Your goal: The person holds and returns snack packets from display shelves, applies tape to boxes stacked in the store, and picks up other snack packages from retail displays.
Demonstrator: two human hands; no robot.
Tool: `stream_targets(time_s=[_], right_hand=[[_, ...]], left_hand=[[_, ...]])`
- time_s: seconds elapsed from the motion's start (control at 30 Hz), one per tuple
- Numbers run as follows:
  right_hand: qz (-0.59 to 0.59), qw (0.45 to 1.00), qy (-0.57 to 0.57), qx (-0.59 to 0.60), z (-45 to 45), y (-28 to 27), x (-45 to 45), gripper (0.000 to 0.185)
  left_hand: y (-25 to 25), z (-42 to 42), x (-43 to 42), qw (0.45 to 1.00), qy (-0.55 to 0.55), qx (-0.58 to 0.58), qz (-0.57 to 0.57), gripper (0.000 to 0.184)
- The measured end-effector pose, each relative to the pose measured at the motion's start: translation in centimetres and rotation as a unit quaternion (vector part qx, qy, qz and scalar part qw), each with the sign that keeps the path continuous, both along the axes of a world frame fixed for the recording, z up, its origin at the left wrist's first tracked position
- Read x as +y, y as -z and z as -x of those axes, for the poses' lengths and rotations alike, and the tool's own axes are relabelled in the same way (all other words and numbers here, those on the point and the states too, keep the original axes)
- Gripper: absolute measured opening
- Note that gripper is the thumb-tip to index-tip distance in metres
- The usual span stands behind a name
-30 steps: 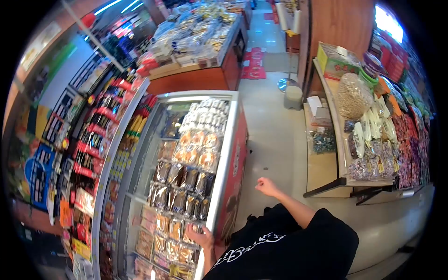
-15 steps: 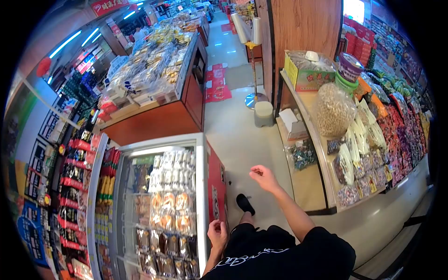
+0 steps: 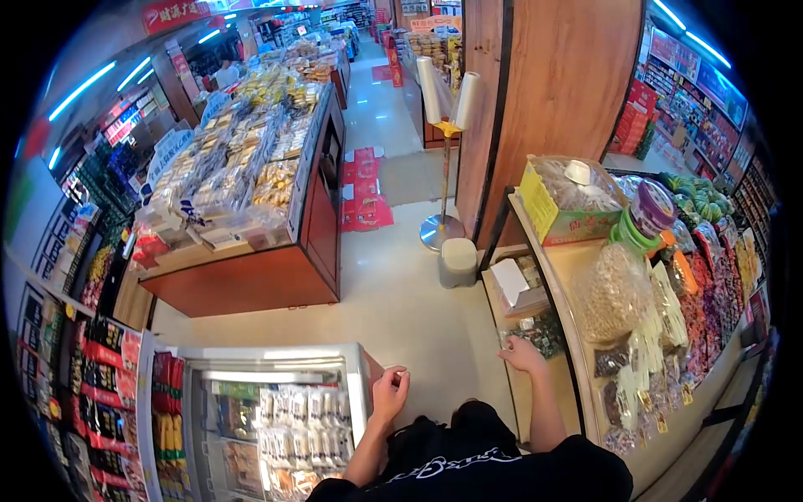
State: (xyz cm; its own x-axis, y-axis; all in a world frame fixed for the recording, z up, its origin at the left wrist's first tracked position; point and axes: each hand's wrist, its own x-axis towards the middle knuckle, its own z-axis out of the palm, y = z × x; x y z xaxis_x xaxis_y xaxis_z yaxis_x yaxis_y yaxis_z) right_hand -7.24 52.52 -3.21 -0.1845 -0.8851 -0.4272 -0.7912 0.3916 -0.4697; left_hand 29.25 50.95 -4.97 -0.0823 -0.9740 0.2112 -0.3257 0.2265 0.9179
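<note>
My left hand point(image 3: 390, 395) hangs beside the front right corner of a glass-topped freezer point(image 3: 361, 368). Its fingers are curled in loosely, and nothing shows in them. Inside the freezer, rows of white wrapped packs point(image 3: 303, 410) lie under the glass. My right hand point(image 3: 523, 356) is in front of a low shelf on the right, its fingers partly stretched and holding nothing visible. Just behind that hand, in the view, lies a clear bag of small dark wrapped pieces point(image 3: 545, 333); I cannot tell whether they touch.
A counter point(image 3: 251, 280) piled with packaged snacks stands ahead left. A tiled aisle point(image 3: 401, 322) runs forward, with red mats point(image 3: 365, 188). A roll-bag stand point(image 3: 443, 230) and a grey stool point(image 3: 457, 262) stand by the wooden pillar point(image 3: 544, 92). A bag of peanuts point(image 3: 609, 293) sits right.
The view has tilted up and moved forward, so the counter and stool appear nearer. My right hand has gone from over the aisle floor to beside the low shelf. My left hand sits higher in view.
</note>
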Motion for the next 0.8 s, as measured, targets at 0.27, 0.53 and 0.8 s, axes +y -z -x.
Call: stream_targets(time_s=[0.27, 0.53, 0.8], right_hand=[[-0.041, 0.997, -0.058, 0.015, 3.3, 5.8, -17.7, 0.066], [0.033, 0.983, -0.157, -0.084, 1.4, -0.6, -43.0, 0.06], [0.097, 0.92, -0.169, -0.34, -2.7, -6.5, -60.7, 0.052]], left_hand=[[1.1, 0.6, -15.4, 0.997, -0.004, -0.074, -0.028, 0.014], [-1.0, 2.6, -31.4, 0.991, -0.075, -0.04, -0.102, 0.021], [0.0, -0.4, -44.4, 0.974, -0.116, -0.128, -0.148, 0.03]])
